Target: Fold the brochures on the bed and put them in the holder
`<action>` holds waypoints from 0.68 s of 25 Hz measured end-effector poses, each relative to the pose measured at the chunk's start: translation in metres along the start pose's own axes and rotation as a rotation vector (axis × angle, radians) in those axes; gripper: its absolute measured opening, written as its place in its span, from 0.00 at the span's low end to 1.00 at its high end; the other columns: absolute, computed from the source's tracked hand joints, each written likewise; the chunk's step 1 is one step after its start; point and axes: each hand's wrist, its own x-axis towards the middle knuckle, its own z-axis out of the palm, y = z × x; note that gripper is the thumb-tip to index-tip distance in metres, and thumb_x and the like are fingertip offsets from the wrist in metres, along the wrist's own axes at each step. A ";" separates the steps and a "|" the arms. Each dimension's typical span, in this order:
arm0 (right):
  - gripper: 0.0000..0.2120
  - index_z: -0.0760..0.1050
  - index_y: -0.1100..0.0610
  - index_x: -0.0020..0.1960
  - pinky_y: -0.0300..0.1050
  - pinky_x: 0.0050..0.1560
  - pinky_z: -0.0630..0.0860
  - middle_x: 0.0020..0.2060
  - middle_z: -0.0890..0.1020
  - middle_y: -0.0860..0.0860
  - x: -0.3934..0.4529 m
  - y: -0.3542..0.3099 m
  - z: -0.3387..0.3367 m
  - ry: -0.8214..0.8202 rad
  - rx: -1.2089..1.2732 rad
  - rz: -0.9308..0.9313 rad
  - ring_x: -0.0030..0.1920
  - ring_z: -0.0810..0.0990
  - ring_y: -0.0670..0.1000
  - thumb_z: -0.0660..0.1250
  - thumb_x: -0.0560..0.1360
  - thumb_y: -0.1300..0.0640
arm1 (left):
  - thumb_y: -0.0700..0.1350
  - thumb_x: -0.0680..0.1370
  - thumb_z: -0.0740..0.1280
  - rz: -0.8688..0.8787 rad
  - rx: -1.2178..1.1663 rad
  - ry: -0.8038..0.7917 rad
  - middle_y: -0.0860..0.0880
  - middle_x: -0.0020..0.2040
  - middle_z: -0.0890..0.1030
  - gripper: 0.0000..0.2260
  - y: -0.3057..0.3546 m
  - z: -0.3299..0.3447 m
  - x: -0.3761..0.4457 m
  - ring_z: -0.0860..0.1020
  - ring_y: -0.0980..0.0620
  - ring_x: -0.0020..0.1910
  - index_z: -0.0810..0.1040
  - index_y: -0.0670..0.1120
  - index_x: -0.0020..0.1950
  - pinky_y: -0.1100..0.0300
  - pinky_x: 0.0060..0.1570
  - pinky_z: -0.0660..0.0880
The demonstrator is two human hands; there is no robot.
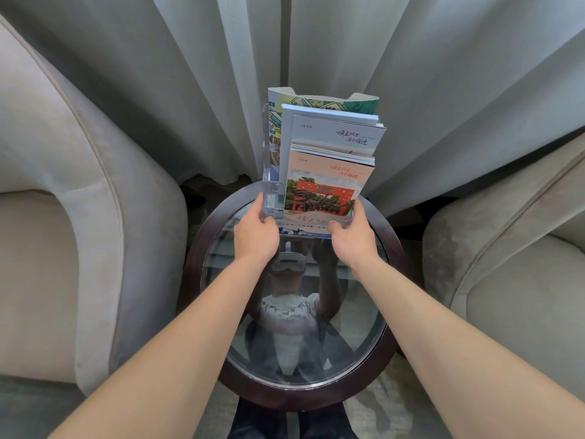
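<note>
A clear acrylic tiered holder (269, 172) stands at the far edge of a round glass table (294, 312). Folded brochures fill its tiers: an orange one with a red gate picture (323, 191) in front, a pale blue one (338, 134) behind it, and a green illustrated one (319, 101) at the back. My left hand (256, 236) grips the holder's lower left corner. My right hand (351, 239) grips its lower right corner, thumb on the front brochure's bottom edge.
Two grey upholstered armchairs flank the table, one at the left (63, 217) and one at the right (512, 264). Grey curtains (190, 74) hang right behind the holder. The table has a dark wooden rim (202, 223), and its glass reflects me.
</note>
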 end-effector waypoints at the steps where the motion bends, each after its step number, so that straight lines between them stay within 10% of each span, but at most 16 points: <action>1: 0.31 0.57 0.41 0.76 0.59 0.65 0.75 0.69 0.75 0.48 0.000 0.000 0.000 0.001 -0.001 -0.002 0.68 0.74 0.56 0.66 0.80 0.60 | 0.46 0.84 0.61 0.002 0.002 0.004 0.49 0.73 0.73 0.23 -0.001 -0.001 0.000 0.73 0.45 0.69 0.63 0.58 0.78 0.47 0.62 0.75; 17: 0.22 0.66 0.48 0.68 0.52 0.57 0.79 0.66 0.77 0.52 -0.011 -0.006 -0.011 -0.006 -0.134 -0.003 0.64 0.77 0.56 0.69 0.77 0.56 | 0.51 0.79 0.66 0.035 0.319 -0.013 0.45 0.73 0.68 0.26 0.004 -0.003 -0.011 0.69 0.43 0.70 0.62 0.50 0.75 0.44 0.65 0.73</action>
